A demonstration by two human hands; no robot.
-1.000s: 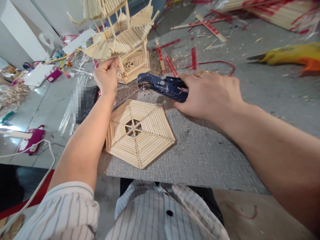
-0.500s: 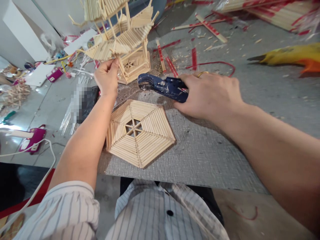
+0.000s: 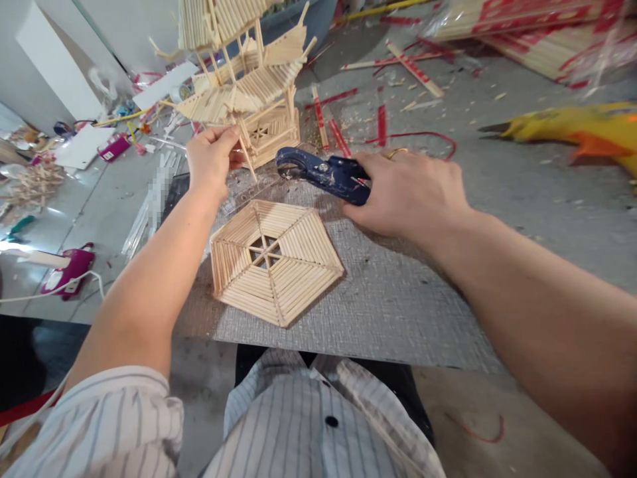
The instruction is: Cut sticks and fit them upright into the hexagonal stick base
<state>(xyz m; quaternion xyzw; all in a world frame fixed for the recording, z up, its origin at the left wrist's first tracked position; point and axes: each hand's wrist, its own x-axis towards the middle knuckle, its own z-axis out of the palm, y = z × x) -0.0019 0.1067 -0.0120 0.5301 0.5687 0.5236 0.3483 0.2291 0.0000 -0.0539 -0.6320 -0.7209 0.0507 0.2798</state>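
Observation:
My left hand [image 3: 212, 156] is closed, with thumb and fingertips pinching a thin wooden stick [image 3: 249, 159] that slants down in front of the model's base. Behind it stands a tiered pavilion model [image 3: 263, 83] built of wooden sticks, its top cut off by the frame. My right hand [image 3: 411, 189] is wrapped around a dark blue hand cutter [image 3: 323, 174] with a curved, hooked end pointing left; its grip is partly hidden by my fingers. Between my forearms a hexagonal stick panel [image 3: 298, 289] with a spoked opening lies flat on the grey mat [image 3: 398, 299].
A yellow glue gun [image 3: 547, 126] with a dark nozzle lies at the right. Packs of chopsticks [image 3: 542, 33] in plastic are at the back right. Red wrapper strips [image 3: 381, 116] and wood scraps litter the table. Purple boxes [image 3: 70, 269] and a white cord are on the left.
My left hand has shifted slightly down, and the stick at its fingertips now reaches past the model's base edge. My right hand still holds the cutter in nearly the same place.

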